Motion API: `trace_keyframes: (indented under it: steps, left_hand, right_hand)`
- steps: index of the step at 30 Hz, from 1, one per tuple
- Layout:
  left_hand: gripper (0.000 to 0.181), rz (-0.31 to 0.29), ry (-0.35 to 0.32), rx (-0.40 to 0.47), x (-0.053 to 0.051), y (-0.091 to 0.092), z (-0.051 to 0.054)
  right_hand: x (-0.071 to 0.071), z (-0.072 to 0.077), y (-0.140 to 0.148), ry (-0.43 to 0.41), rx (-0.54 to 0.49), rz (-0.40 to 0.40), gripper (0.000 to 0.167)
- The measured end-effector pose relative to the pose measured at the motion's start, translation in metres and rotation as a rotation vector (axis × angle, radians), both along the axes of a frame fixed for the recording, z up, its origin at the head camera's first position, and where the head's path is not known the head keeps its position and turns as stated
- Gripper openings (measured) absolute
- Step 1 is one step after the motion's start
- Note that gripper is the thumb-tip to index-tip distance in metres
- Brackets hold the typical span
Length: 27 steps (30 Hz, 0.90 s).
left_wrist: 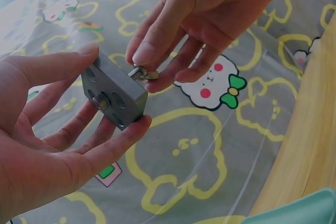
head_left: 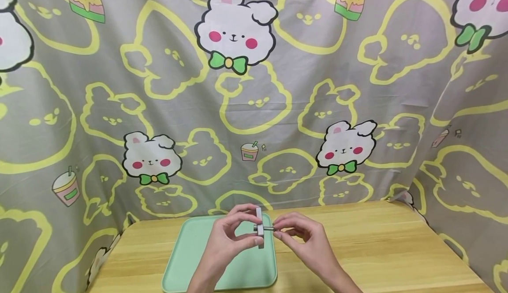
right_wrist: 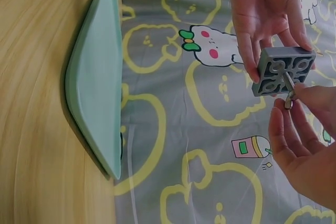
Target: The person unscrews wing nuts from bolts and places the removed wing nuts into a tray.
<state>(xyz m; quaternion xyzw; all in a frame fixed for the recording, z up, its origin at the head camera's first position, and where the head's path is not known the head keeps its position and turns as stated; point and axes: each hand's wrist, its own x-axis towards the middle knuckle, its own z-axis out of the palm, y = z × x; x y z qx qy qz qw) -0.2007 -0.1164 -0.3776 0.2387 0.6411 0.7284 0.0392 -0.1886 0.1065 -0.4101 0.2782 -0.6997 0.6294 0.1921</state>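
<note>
A grey square block (head_left: pixel 259 215) with several round holes on one face and a ribbed, hollow back (right_wrist: pixel 271 72) is held up on edge above the table. My left hand (head_left: pixel 227 233) grips it by its edges between thumb and fingers. Through the block's middle passes a metal bolt (head_left: pixel 268 228); its head (left_wrist: pixel 101 100) shows on the holed face, and the threaded shank (left_wrist: pixel 137 72) sticks out of the back. At the shank's end, my right hand (head_left: pixel 307 235) pinches a small shiny metal piece (right_wrist: pixel 289 101) with thumb and fingertips. It looks like a wing nut, partly covered by the fingers.
Below the hands, a light green tray (head_left: pixel 186 257) with a raised rim lies on the wooden table (head_left: pixel 377 249). A grey curtain (head_left: pixel 293 121) with cartoon prints hangs behind the table and along both sides.
</note>
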Motion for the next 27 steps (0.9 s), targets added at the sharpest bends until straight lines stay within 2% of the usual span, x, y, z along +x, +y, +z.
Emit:
trace_keyframes:
  steps: [6, 9, 13, 15, 17, 21, 27]
  left_hand:
    - [0.032, 0.006, 0.007, -0.002, 0.000, -0.002, -0.001]
    - [0.031, 0.007, 0.018, -0.003, 0.000, -0.003, -0.001]
    - [0.031, 0.009, 0.025, -0.001, 0.001, -0.004, -0.001]
    - [0.031, 0.008, 0.027, 0.000, 0.001, -0.004, -0.001]
    - [0.031, 0.009, 0.026, 0.001, 0.000, -0.004, 0.000]
    - [0.032, 0.017, 0.012, -0.005, 0.000, -0.002, 0.000]
    - [0.032, 0.028, -0.011, -0.010, 0.000, 0.000, 0.001]
  right_hand:
    - [-0.004, -0.006, -0.002, 0.246, 0.043, -0.010, 0.026]
    - [-0.006, -0.008, -0.002, 0.336, 0.074, -0.036, 0.031]
    - [-0.007, -0.007, -0.002, 0.370, 0.080, -0.029, 0.035]
    - [-0.007, -0.005, -0.001, 0.342, 0.065, 0.003, 0.035]
    - [-0.006, -0.004, 0.000, 0.278, 0.044, 0.033, 0.030]
    - [-0.002, -0.001, 0.001, 0.086, 0.010, 0.047, 0.022]
    - [-0.001, 0.003, 0.003, -0.198, -0.032, 0.041, 0.024]
